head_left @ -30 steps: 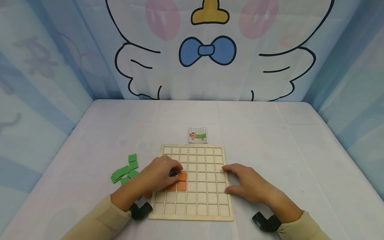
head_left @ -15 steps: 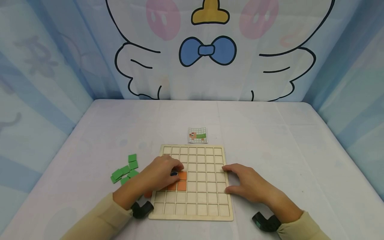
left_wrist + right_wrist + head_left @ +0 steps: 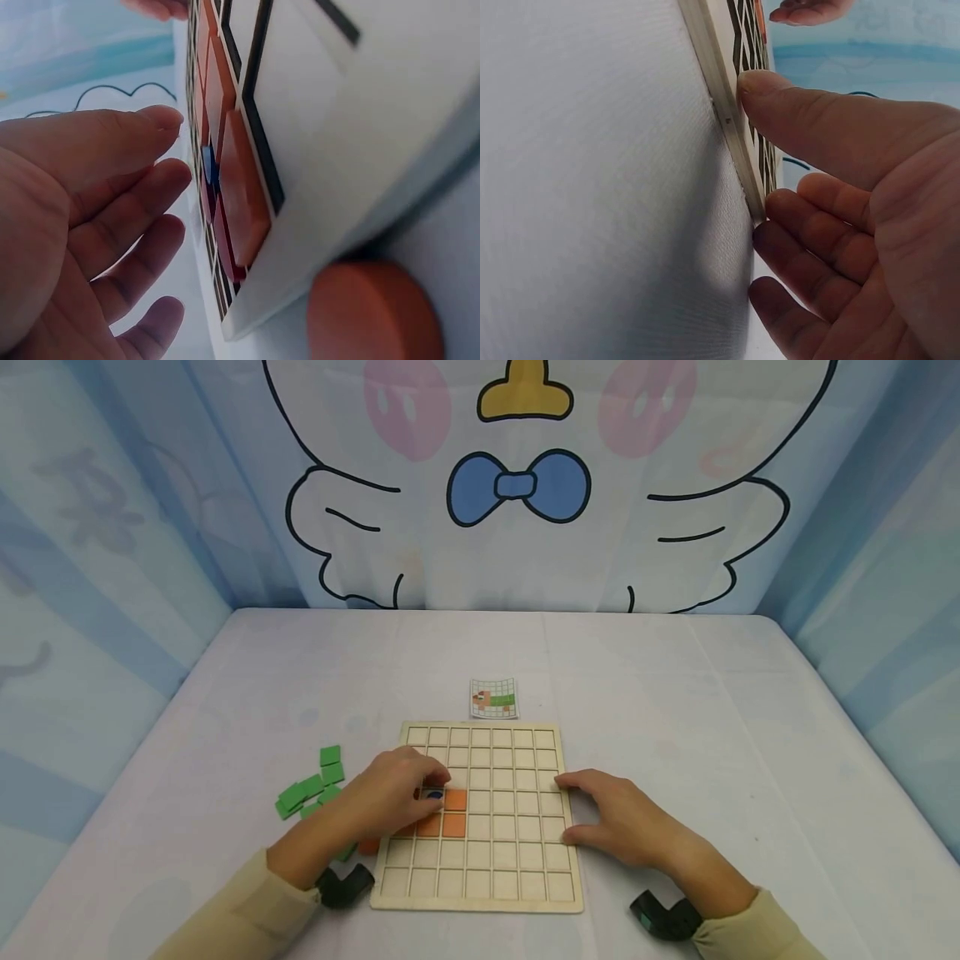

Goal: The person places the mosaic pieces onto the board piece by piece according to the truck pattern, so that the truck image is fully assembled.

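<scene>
A wooden grid board (image 3: pixel 480 903) lies on the table. My left hand (image 3: pixel 390 789) hovers over its left part, fingers loosely bent and thumb apart, with nothing in its grasp. Near those fingertips, several orange tiles (image 3: pixel 454 824) fill squares of the grid, along with a tile showing a dark blue spot (image 3: pixel 434 794). The left wrist view shows a dark red tile (image 3: pixel 227 240) beside an orange tile (image 3: pixel 244 191) close to the board's edge. My right hand (image 3: pixel 630 818) rests its thumb and fingertips against the board's right edge, fingers relaxed; part of the tiles is hidden by the left hand.
Several green tiles (image 3: pixel 302 791) lie loose left of the board, partly under the left forearm. An orange piece (image 3: pixel 368 846) sits by the board's left edge. Behind the board is a small picture card (image 3: pixel 494 699) with a gridded orange and green figure.
My left hand has drawn back slightly to the left, showing more of the blue-spotted tile and a bit of dark red beside it. The right hand stays at the board's edge.
</scene>
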The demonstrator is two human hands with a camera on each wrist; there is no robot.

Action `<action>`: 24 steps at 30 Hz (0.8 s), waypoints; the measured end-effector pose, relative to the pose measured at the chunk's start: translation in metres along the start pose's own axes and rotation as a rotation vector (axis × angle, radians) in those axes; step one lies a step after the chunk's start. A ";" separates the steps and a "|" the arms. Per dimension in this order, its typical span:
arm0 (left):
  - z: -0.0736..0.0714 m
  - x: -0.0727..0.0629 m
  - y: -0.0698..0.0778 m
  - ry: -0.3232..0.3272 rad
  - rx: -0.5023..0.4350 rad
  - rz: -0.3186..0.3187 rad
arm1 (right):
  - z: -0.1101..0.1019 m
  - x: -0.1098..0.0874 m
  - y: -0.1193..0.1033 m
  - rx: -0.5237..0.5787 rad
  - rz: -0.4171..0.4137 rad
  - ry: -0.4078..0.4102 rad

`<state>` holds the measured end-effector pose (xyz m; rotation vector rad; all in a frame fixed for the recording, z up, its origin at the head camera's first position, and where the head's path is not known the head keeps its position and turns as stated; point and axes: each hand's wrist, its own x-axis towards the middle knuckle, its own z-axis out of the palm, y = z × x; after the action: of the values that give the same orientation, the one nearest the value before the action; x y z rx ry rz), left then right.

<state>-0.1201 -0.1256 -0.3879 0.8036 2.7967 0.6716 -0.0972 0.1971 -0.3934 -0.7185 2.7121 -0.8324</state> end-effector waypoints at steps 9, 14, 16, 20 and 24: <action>-0.010 -0.011 -0.004 0.003 -0.004 -0.109 | 0.000 0.000 0.000 -0.002 -0.009 0.001; -0.017 -0.017 -0.004 0.005 -0.030 -0.196 | 0.000 0.000 0.000 -0.011 -0.009 -0.001; -0.020 -0.021 -0.005 0.009 -0.048 -0.216 | 0.000 0.000 0.000 -0.014 -0.008 -0.001; -0.026 -0.030 -0.011 0.021 -0.060 -0.228 | -0.001 0.000 0.000 -0.016 -0.008 0.000; -0.030 -0.038 -0.017 0.034 -0.049 -0.240 | -0.001 0.001 0.000 -0.014 -0.012 0.000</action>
<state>-0.1038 -0.1703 -0.3681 0.4411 2.8303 0.7136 -0.0981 0.1972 -0.3929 -0.7379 2.7189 -0.8165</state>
